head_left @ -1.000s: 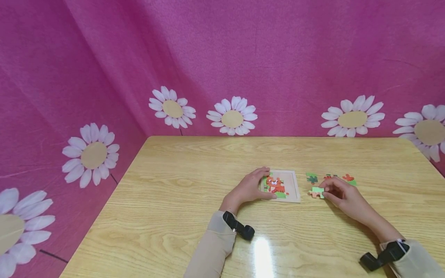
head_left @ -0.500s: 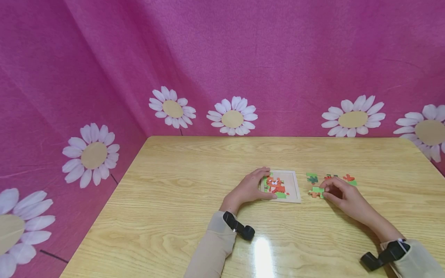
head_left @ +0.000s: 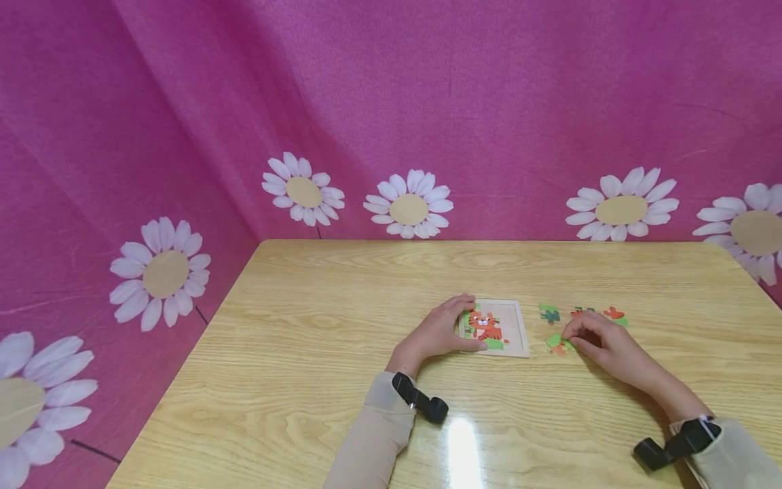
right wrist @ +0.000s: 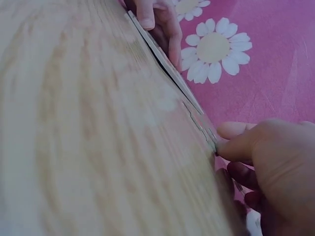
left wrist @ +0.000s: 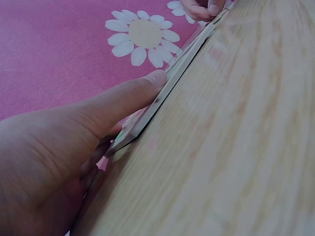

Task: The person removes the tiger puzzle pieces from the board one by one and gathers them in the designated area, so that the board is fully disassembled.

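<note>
A square wooden puzzle tray (head_left: 523, 331) lies on the table, with joined pieces of an orange tiger (head_left: 485, 323) and green ground filling its left part. My left hand (head_left: 432, 334) holds the tray by its left side, thumb on the near rim and fingers at the far corner. To the right of the tray, my right hand (head_left: 607, 346) pinches a green and orange puzzle piece (head_left: 556, 343) between thumb and fingertips, close over the table. In the right wrist view the thumb and index finger (right wrist: 236, 147) meet at the piece's edge, low on the wood.
Behind the pinched piece lie loose puzzle pieces: a green one with a dark green shape (head_left: 549, 314), an orange and green one (head_left: 616, 314), and one partly hidden by the right hand. A pink flowered curtain (head_left: 501, 122) hangs behind the wooden table (head_left: 342, 305).
The puzzle piece in my right hand has turned to a slant, its left side swinging round, and shifted slightly right and nearer. The left hand and the tray stay in place.
</note>
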Tool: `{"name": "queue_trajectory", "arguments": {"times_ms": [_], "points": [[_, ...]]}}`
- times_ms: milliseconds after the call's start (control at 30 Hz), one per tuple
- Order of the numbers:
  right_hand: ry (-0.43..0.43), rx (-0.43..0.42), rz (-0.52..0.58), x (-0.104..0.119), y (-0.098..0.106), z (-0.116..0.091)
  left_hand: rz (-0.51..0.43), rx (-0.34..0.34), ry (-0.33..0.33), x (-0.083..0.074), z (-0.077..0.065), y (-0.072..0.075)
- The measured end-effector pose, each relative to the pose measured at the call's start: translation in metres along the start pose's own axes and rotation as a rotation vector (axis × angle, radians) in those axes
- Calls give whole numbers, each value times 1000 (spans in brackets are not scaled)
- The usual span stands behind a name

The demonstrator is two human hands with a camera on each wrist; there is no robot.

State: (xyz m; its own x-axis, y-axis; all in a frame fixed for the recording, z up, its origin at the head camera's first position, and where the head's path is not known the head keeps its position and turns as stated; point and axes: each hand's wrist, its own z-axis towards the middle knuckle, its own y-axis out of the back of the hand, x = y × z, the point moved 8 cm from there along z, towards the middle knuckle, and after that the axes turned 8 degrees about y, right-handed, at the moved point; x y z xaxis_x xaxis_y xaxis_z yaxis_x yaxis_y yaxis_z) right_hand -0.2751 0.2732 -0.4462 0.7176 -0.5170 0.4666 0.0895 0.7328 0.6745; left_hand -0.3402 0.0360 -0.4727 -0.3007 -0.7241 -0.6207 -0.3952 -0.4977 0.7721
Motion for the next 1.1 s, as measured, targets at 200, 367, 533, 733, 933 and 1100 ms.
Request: {"name": "queue_trajectory", "arguments": {"times_ms": [200,367,533,733,933,1100], "points": [[-7,8,-18,-4,0,0,-3,-2,-8,0,1,1],[-18,15,-5,-2,1,0,2,-4,-14,-1,0,1],[-28,14,32,-1,2,-1,3,-3,-15,-1,0,1],[-39,23,86,-1,0,-2,6,-7,-16,-1,-1,1],[-49,32,78,0,-1,-1,5,-8,-16,-1,-1,1],[-81,48,59,0,-3,-1,5,-9,-16,-1,-1,1]]}}
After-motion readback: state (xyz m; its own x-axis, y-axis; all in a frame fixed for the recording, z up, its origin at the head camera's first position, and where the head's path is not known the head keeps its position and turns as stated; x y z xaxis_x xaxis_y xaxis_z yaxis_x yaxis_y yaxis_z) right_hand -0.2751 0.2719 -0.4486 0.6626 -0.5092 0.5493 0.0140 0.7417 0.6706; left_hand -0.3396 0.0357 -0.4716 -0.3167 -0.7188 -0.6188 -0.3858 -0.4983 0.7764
